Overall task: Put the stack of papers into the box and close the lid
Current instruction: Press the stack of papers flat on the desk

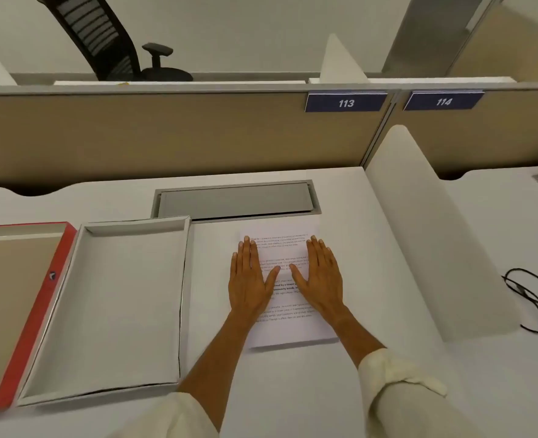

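A white stack of printed papers [288, 330] lies flat on the desk, right of centre. My left hand [249, 279] rests palm down on its left half, fingers spread. My right hand [321, 278] lies flat on its right half, thumb pointing inward. Neither hand grips anything. To the left of the papers sits an open grey-white box [119, 308], shallow and with nothing inside. Its red-edged lid [37, 311] lies upside down at the far left, touching the box's left wall.
A grey cable hatch [234, 200] is set into the desk behind the papers. A white divider [425, 241] bounds the desk on the right, with a black cable [536, 298] beyond it. A tan partition [166, 137] stands at the back.
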Demonstrator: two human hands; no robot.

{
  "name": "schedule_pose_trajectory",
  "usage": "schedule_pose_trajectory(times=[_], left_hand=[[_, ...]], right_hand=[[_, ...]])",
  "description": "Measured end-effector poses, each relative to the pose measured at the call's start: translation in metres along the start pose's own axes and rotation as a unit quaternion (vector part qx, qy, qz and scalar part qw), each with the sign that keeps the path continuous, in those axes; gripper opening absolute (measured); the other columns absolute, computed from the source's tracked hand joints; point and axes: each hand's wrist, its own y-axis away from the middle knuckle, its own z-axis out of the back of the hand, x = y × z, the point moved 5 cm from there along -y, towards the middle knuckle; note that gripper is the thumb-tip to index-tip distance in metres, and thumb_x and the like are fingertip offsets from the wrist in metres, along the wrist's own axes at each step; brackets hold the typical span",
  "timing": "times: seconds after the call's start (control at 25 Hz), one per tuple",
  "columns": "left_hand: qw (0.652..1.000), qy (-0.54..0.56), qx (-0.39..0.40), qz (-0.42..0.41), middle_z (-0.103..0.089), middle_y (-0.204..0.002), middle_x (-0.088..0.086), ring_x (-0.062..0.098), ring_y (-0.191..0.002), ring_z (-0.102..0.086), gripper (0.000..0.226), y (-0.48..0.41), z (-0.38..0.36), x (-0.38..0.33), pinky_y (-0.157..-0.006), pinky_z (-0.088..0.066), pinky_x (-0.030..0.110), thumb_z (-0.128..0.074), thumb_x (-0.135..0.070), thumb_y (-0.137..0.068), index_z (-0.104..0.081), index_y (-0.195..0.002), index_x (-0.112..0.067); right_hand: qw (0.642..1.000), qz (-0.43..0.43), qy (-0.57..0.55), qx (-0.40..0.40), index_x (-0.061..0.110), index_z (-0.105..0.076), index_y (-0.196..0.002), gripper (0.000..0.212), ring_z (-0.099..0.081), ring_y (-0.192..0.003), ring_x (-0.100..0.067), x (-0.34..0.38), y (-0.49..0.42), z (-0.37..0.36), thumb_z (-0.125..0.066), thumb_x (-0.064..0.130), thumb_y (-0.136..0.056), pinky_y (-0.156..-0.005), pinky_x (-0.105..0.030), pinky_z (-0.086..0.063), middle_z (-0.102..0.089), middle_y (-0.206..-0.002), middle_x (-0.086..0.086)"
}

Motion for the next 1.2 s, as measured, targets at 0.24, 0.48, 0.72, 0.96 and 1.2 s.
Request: schedule_pose_trajectory(times=[0.24,0.48,0.72,0.96,1.2], left_hand=[[0.999,0.013,0.025,0.04,-0.002,-0.166,0.003,0.02,-0.154,-0.002,0.088,0.015,-0.014,0.007,-0.125,-0.005,0.037,-0.035,-0.061,-0.091,-0.002,-0.156,-0.013],[0.993,0.081,0.036,0.072,0.003,-0.166,0.002,0.019,-0.154,0.0,0.092,0.014,-0.016,0.007,-0.124,-0.016,0.042,-0.048,-0.056,-0.092,0.001,-0.156,-0.013],[0.952,0.078,0.02,0.294,-0.032,-0.15,0.018,0.033,-0.138,-0.035,0.109,0.006,0.003,0.009,-0.109,-0.036,0.048,-0.08,-0.057,-0.066,-0.026,-0.146,-0.005],[0.904,0.089,0.126,0.399,-0.042,-0.138,0.019,0.035,-0.13,-0.042,0.101,-0.004,0.008,0.005,-0.101,-0.042,0.049,-0.09,-0.041,-0.059,-0.033,-0.134,-0.004],[0.904,0.07,0.158,0.391,-0.046,-0.138,0.018,0.033,-0.129,-0.046,0.099,-0.015,0.01,0.007,-0.104,-0.042,0.044,-0.089,-0.044,-0.06,-0.039,-0.134,-0.002]], right_hand=[[0.999,-0.034,-0.003,0.037,0.018,-0.007,-0.155,0.081,-0.01,-0.151,-0.019,-0.007,0.013,-0.015,-0.043,0.056,-0.093,-0.123,-0.034,-0.008,-0.008,-0.164,0.0],[0.997,-0.052,-0.057,0.029,0.014,-0.006,-0.155,0.087,-0.009,-0.152,-0.021,-0.01,0.01,-0.016,-0.05,0.055,-0.091,-0.123,-0.036,-0.011,-0.006,-0.164,-0.003],[0.956,-0.283,-0.07,0.037,0.005,-0.025,-0.143,0.113,-0.033,-0.136,-0.033,-0.021,0.002,-0.003,-0.076,0.066,-0.062,-0.108,-0.048,-0.035,-0.033,-0.147,-0.017],[0.919,-0.365,-0.099,0.114,0.005,-0.038,-0.132,0.102,-0.04,-0.131,-0.036,-0.025,-0.008,0.002,-0.087,0.054,-0.057,-0.103,-0.053,-0.039,-0.043,-0.138,-0.019],[0.919,-0.358,-0.072,0.149,0.01,-0.041,-0.131,0.097,-0.043,-0.13,-0.034,-0.026,-0.018,0.007,-0.086,0.055,-0.058,-0.103,-0.049,-0.04,-0.045,-0.138,-0.015]])
